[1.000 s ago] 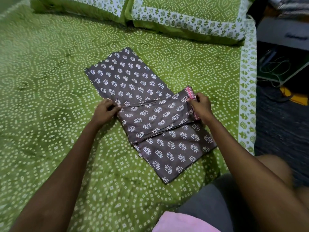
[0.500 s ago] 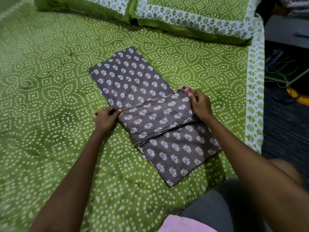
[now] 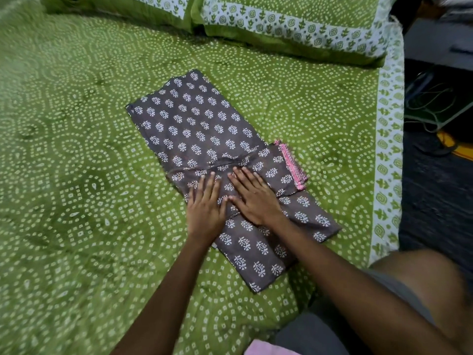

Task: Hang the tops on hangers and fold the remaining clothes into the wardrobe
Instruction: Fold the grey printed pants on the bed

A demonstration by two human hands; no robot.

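Head view shows me both hands laid flat on a brown printed garment (image 3: 194, 124) that lies spread on the green bedspread (image 3: 76, 175), between the pillows (image 3: 281, 24) at the top and my knees at the bottom edge. My left hand (image 3: 204, 208) and right hand (image 3: 256, 201) sit side by side on the middle band of the cloth, fingers straight and together, palms down, gripping nothing; they press on the folded flap whose pink-trimmed edge (image 3: 291, 165) shows just to the right of them. I judge this to be the folding half of the task, partway through one piece: a flap lies across the middle, and the far end and the near end of the garment are both unfolded beyond it. The next move, as I read it, calls for keeping the crease flattened, then taking one free end by its corners and bringing it over so the edges line up; thin cloth like this may slip or bunch if lifted unevenly. A pink cloth (image 3: 268, 349) peeks in at the bottom edge. No wardrobe or hangers are in view.
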